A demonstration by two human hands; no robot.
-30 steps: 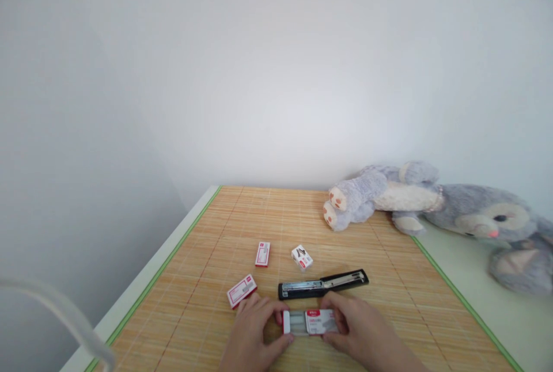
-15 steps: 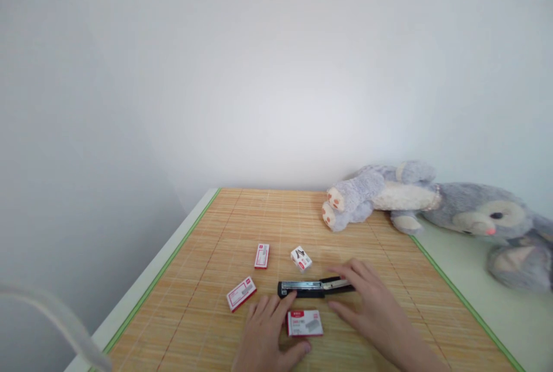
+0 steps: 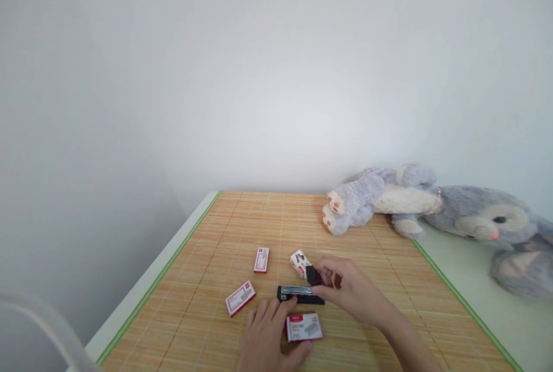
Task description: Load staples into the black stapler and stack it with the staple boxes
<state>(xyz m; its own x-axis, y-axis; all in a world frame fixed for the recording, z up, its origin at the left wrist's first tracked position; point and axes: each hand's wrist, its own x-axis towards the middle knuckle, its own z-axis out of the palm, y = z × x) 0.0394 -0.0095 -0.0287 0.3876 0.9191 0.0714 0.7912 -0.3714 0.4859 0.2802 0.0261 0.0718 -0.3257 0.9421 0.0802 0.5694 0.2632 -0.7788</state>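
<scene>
A black stapler (image 3: pixel 302 298) lies on the bamboo mat with its metal staple channel showing. My right hand (image 3: pixel 345 288) is closed on the stapler's black top arm, which is raised off the base. My left hand (image 3: pixel 270 334) rests on the mat, fingers stretched, index fingertip at the stapler's front side. Between that hand's index finger and thumb lies a white-and-red staple box (image 3: pixel 304 327). A small white box (image 3: pixel 299 262) with a stapler picture sits behind the stapler, partly covered by the raised arm.
Two more white-and-red staple boxes, a nearer one (image 3: pixel 241 298) and a farther one (image 3: pixel 261 260), lie to the left on the bamboo mat (image 3: pixel 207 326). A grey plush toy (image 3: pixel 406 196) lies along the back right. A pale curved bar (image 3: pixel 47 326) crosses the lower left corner.
My right hand has moved left and closed on the stapler's top arm. That arm has swung from lying out to the right up and over towards the base. My left hand stays nearly in place.
</scene>
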